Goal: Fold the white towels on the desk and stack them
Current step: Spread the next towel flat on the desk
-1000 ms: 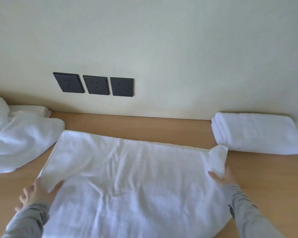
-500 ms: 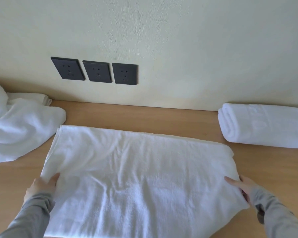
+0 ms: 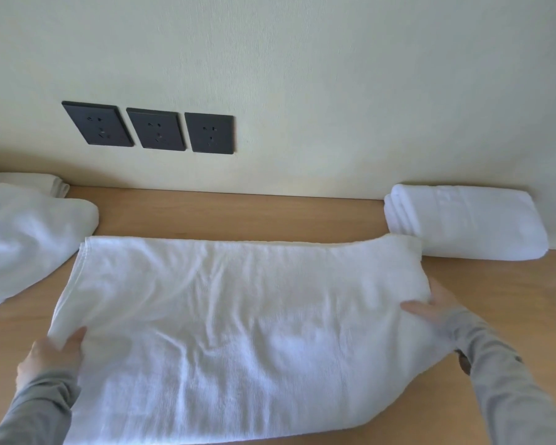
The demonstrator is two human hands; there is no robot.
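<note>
Flattening is done on the spread towel (image 3: 231, 316): the corner that stood flipped up at 3 o'clock a second ago now lies flat, and the right edge reads as one clean line. The towel sits centre on the surface (image 3: 238, 213), its far right corner touching or just beside the folded towel (image 3: 463, 223) at 2 o'clock; we can't tell which. The right hand (image 3: 437, 306) has slid nearer along the 3 o'clock edge, thumb on top and the other fingers behind the cloth, clamped on it. The left hand (image 3: 50, 354) is at 8 o'clock, thumb over the edge, the other fingers hidden below, so we read it as pinching the towel too. Our judgement: edges squared, both ends gripped, next fold can start, and only one towel is stacked so far. The crumpled towels (image 3: 23, 239) at 9 o'clock wait unfolded. No brand, label or writing readable; the three dark sockets (image 3: 156, 129) on the wall (image 3: 334, 75) show pin holes only.
</note>
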